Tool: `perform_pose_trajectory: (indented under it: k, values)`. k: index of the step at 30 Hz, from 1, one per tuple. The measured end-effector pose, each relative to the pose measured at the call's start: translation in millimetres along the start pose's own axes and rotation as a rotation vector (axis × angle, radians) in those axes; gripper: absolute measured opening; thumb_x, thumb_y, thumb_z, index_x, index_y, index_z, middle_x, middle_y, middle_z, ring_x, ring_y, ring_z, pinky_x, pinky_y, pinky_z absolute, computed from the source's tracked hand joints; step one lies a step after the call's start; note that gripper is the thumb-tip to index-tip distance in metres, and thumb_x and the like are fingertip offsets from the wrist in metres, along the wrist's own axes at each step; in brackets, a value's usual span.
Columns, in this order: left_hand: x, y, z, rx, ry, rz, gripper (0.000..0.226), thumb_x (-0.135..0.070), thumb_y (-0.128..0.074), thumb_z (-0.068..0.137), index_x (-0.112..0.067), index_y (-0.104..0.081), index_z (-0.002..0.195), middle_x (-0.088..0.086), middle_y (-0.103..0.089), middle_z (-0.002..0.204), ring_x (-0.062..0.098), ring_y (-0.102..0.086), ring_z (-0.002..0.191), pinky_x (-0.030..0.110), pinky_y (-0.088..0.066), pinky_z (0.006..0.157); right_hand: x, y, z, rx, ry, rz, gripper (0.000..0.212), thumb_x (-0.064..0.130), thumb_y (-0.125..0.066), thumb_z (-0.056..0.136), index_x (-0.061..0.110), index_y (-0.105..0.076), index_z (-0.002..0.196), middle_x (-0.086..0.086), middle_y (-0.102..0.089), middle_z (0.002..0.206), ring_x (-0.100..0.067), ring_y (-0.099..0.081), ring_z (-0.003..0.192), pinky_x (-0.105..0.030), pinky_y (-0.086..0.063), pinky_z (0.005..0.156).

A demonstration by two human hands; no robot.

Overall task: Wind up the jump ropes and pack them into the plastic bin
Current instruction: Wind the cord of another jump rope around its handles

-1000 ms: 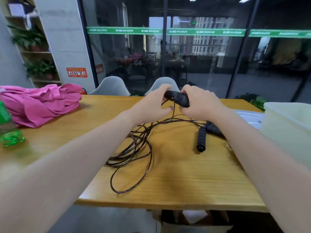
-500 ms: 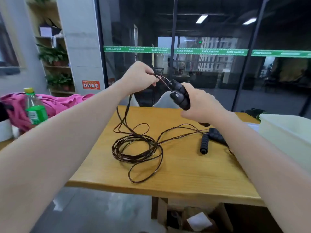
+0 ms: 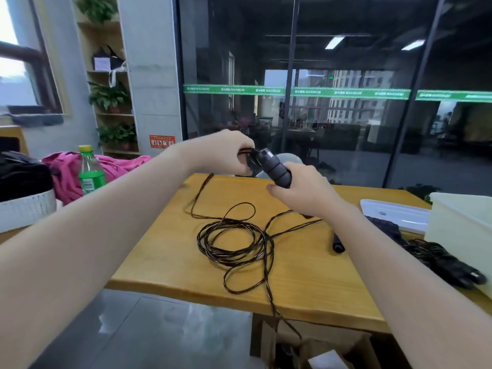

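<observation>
A black jump rope handle is being held up above the worktop by the right hand, whose fingers are curled around its lower end. The thin cord near the top of the handle is being pinched by the left hand. The rest of the cord is lying in loose loops on the worktop, and one strand is hanging over the front edge. The cord is probably light and floppy, so it is likely to tangle or slip off if it is being pulled fast. The ridged handle looks stiff and easy to grip, so it is the best place to be holding. A second handle is lying near the right arm. Another black rope bundle is lying beside the pale plastic bin. "MAXIMUM" is being shown many times on a green strip across the glass. The label on the green bottle is too blurred to be read.
</observation>
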State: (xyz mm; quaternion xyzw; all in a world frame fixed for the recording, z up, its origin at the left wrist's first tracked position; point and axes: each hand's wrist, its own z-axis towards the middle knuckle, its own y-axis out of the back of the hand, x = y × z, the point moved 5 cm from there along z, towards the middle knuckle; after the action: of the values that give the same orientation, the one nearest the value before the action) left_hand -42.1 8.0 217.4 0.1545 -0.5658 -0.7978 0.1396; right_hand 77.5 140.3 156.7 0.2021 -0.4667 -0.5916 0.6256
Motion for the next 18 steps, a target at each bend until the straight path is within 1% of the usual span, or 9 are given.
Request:
perform_pose_trajectory:
  k: [2,4,7,9,12,14,15,17,18]
  values:
    - [-7.1,-7.6,1.6,0.026,-0.025,-0.091,0.017,-0.029,-0.065,0.097,-0.013,-0.062,0.093,-0.001,-0.064,0.080,0.019,-0.062,0.070,0.028,-0.048,0.061,0.8,-0.9,-0.9,0.049,0.001,0.105,0.024,0.039,-0.068,0.092,0.028,-0.050,0.079,0.006,-0.059,0.072,-0.013,-0.054,0.063,-0.028,-0.037,0.057]
    - [-6.3,-12.2,4.5,0.070,-0.012,-0.145,0.018,-0.025,-0.056,0.103,-0.010,-0.060,0.094,0.001,-0.059,0.076,0.017,-0.056,0.064,0.031,-0.049,0.062,-2.2,0.9,-1.6,0.073,0.016,0.202,0.020,0.029,-0.069,0.090,0.032,-0.050,0.085,0.005,-0.059,0.074,-0.013,-0.054,0.063,-0.028,-0.042,0.059]
    - [-5.8,-14.8,8.0,0.068,0.008,-0.172,0.018,-0.017,-0.051,0.102,-0.004,-0.061,0.095,0.007,-0.056,0.078,0.020,-0.048,0.068,0.037,-0.043,0.064,-7.2,0.2,-3.4,0.108,0.025,0.222,0.024,0.020,-0.069,0.087,0.034,-0.050,0.093,0.004,-0.059,0.078,-0.013,-0.056,0.065,-0.028,-0.046,0.060]
    - [-10.0,-16.8,9.0,0.070,0.018,-0.194,0.021,-0.015,-0.051,0.102,0.000,-0.063,0.096,0.008,-0.054,0.077,0.019,-0.047,0.067,0.034,-0.042,0.063,-9.8,-1.7,-3.4,0.122,0.018,0.204,0.023,0.018,-0.068,0.086,0.032,-0.050,0.090,0.003,-0.059,0.078,-0.015,-0.057,0.067,-0.031,-0.048,0.062]
    - [-16.4,-20.9,9.4,0.098,0.033,-0.218,0.027,-0.015,-0.049,0.103,0.004,-0.063,0.090,0.005,-0.049,0.070,0.016,-0.043,0.061,0.027,-0.038,0.058,-11.2,-3.9,-3.2,0.165,0.003,0.231,0.020,0.011,-0.067,0.087,0.026,-0.053,0.089,0.001,-0.061,0.078,-0.015,-0.058,0.069,-0.029,-0.049,0.064]
    - [-13.4,-24.0,10.9,0.088,0.048,-0.249,0.030,-0.018,-0.048,0.104,-0.001,-0.060,0.083,0.005,-0.045,0.068,0.015,-0.038,0.058,0.026,-0.036,0.056,-12.4,-6.0,-3.9,0.224,-0.021,0.311,0.019,0.008,-0.066,0.089,0.022,-0.054,0.088,0.000,-0.061,0.079,-0.013,-0.060,0.071,-0.027,-0.049,0.066]
    - [-13.1,-23.9,12.1,0.077,0.045,-0.251,0.030,-0.020,-0.048,0.105,-0.005,-0.058,0.081,0.004,-0.043,0.067,0.014,-0.037,0.057,0.026,-0.035,0.055,-12.9,-7.4,-4.9,0.257,-0.034,0.353,0.017,0.008,-0.066,0.091,0.022,-0.055,0.090,-0.001,-0.064,0.081,-0.014,-0.064,0.074,-0.027,-0.052,0.068]
    - [-15.9,-24.0,15.1,0.069,0.033,-0.216,0.027,-0.017,-0.047,0.105,-0.009,-0.057,0.081,0.002,-0.043,0.069,0.013,-0.038,0.059,0.026,-0.037,0.057,-18.1,-14.1,-8.0,0.329,-0.084,0.475,0.013,0.011,-0.067,0.094,0.018,-0.059,0.101,-0.006,-0.072,0.088,-0.020,-0.074,0.086,-0.034,-0.059,0.080]
    - [-18.4,-23.7,17.3,0.067,0.024,-0.178,0.023,-0.013,-0.047,0.105,-0.009,-0.059,0.085,0.001,-0.046,0.072,0.012,-0.042,0.063,0.026,-0.040,0.061,-21.6,-18.8,-9.9,0.366,-0.119,0.547,0.018,0.013,-0.066,0.095,0.014,-0.059,0.111,-0.009,-0.074,0.089,-0.024,-0.076,0.089,-0.038,-0.061,0.084]
